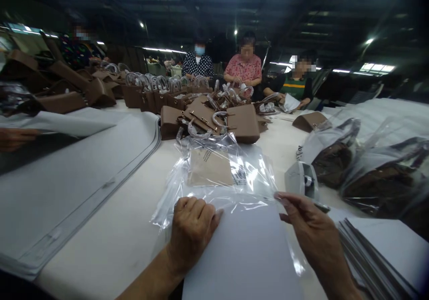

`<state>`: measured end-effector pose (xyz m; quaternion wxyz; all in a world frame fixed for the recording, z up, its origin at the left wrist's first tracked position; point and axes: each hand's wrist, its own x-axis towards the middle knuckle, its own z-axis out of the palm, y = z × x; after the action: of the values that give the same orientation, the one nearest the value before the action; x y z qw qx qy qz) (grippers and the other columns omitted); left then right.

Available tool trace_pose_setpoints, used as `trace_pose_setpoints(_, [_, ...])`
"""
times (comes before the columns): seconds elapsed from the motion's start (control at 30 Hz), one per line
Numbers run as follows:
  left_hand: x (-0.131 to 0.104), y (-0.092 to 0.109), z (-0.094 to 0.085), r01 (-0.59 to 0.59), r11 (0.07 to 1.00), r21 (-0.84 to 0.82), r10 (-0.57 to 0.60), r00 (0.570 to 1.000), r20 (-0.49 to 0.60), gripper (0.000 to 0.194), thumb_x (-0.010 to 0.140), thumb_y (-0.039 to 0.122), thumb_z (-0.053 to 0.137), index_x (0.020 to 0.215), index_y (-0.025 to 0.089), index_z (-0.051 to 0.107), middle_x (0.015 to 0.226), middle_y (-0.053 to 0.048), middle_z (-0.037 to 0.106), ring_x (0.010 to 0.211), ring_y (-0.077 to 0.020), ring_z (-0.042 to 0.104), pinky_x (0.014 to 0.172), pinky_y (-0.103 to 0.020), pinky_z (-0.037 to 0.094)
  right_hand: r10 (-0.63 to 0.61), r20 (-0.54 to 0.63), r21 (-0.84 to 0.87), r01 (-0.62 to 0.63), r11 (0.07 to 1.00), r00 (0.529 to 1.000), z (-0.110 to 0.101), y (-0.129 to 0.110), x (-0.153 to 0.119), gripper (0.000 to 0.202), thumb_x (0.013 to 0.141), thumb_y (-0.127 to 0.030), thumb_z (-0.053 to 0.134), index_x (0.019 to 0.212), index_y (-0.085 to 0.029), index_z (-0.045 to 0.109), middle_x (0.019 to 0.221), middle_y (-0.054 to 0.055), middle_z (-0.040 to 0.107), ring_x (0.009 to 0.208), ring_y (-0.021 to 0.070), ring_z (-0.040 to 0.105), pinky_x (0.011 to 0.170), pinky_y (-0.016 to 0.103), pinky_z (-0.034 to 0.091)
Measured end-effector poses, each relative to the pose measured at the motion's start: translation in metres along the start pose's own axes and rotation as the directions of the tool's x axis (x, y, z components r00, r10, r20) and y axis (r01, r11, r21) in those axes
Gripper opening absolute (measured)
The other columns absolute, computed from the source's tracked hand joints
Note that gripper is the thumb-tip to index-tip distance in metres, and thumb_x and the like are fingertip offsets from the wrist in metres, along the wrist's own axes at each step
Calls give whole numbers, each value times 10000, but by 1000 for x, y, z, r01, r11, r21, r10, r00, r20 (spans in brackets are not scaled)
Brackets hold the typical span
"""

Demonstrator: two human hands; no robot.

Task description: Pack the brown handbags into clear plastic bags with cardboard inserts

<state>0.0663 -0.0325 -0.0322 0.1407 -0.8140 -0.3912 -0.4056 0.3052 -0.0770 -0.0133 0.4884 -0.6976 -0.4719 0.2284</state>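
My left hand (193,223) is closed, its fingers curled into a loose fist and its thumb extended to the right, over the near part of the clear plastic bag (256,168); whether plastic is caught beneath the curled fingers cannot be told. My right hand (313,226) grips the bag's right edge between thumb and forefinger, the other fingers partly bent. The bag lies flat on the pale table (134,215), directly in front of me, with more clear plastic at its left side. A tan rectangular piece (210,168) shows under the glossy film, and dark print is visible at its upper edge and to its right. A smooth white sheet (243,255) extends from between my hands to the lower margin of the view.

Surroundings: beyond the bag, brown handbags (243,123) with plastic-wrapped handles form a broad heap. At left lie large pale layered sheets (83,170), with another person's hand (16,139) at the far left margin. To the right of the bag stands a small whitish holder (295,179), its exact kind unclear; beyond it are bagged handbags (378,179), and nearer me a stack of boards (385,251). Several people (244,67) are positioned on the far side of the heap.
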Motion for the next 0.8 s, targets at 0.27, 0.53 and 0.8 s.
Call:
trace_pose_setpoints(0.27, [3, 1, -1, -11, 1000, -15, 10, 999, -51, 294, 788, 154, 564, 536, 174, 413, 524, 29, 383, 528, -128, 358, 585, -293, 312, -76, 84, -192, 91, 977, 994, 18, 25, 22, 359, 695, -419, 556, 974, -198, 605, 893, 39, 642, 794, 196, 609, 711, 287, 489])
trace_pose_setpoints(0.53, [-17, -5, -6, 60, 997, -46, -63, 996, -69, 281, 801, 174, 555, 560, 175, 412, 539, 30, 387, 544, -127, 368, 611, -300, 322, 191, 22, 272, -190, 943, 981, 26, 20, 19, 379, 724, -502, 554, 928, -183, 551, 909, 49, 642, 742, 170, 611, 651, 257, 495])
trace_pose_setpoints(0.8, [-27, 3, -3, 83, 991, -105, -94, 990, -103, 287, 803, 170, 564, 560, 177, 411, 535, 38, 376, 541, -121, 371, 662, -310, 352, 222, -61, 93, -216, 972, 973, 0, 8, -42, 399, 749, -563, 511, 964, -231, 566, 952, 13, 631, 863, 194, 581, 735, 275, 482])
